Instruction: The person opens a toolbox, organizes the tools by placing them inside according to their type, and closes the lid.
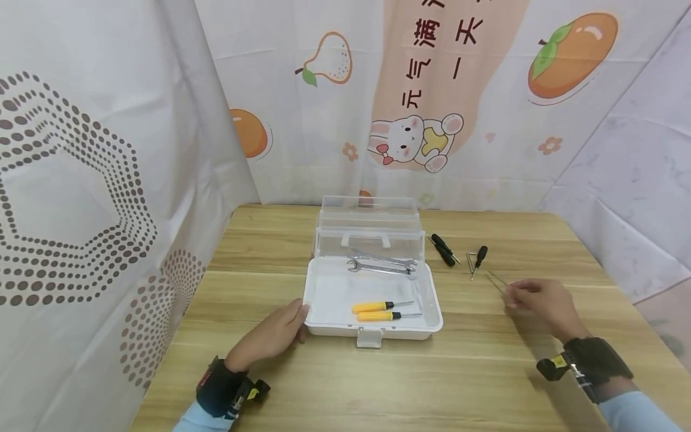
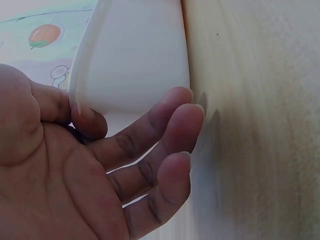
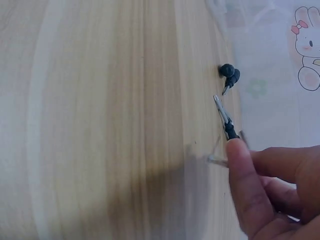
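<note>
A white toolbox (image 1: 329, 294) stands with its clear lid (image 1: 372, 219) raised. My left hand (image 1: 275, 333) holds its near left corner, thumb over the rim and fingers (image 2: 182, 125) against the outer wall. Inside lie two yellow-handled screwdrivers (image 1: 372, 307) at the front and silver open-end wrenches (image 1: 380, 268) at the back. Right of the box, my right hand (image 1: 545, 303) pinches a thin metal hex key (image 3: 218, 160) between thumb and fingertips, raised over the table. Its bent end shows blurred in the right wrist view; the rest is hidden by the fingers.
Two black-handled screwdrivers (image 1: 444, 251) lie just right of the toolbox. A smaller black screwdriver (image 1: 481, 254) lies beside an L-shaped hex key (image 1: 469, 261), close beyond my right hand. A printed curtain (image 1: 302, 150) hangs along the table's (image 1: 259, 252) back edge.
</note>
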Tool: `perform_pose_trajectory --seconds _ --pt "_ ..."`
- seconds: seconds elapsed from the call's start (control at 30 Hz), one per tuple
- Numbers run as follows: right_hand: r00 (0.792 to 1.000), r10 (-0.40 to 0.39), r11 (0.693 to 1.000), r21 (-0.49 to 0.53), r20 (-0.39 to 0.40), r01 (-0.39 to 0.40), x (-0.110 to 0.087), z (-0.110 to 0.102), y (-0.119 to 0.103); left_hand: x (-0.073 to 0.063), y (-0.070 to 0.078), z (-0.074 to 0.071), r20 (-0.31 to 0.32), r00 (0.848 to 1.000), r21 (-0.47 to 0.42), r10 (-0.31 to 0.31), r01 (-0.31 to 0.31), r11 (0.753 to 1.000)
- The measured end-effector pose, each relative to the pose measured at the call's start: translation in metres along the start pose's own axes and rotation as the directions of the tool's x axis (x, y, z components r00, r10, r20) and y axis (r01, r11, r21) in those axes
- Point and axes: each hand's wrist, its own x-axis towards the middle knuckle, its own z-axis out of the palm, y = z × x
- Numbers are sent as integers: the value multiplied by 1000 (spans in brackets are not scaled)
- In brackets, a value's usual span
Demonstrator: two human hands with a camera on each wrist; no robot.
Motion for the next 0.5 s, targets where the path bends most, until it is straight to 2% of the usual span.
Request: perform_pose_trajectory --seconds 0.17,0.5 --pt "998 -36 999 39 -45 37 2 4 -2 -1 0 0 0 1000 0 -1 1 1000" --pt "986 -64 998 -23 -154 61 4 9 -15 -1 3 0 2 1000 -1 7 -7 1000"
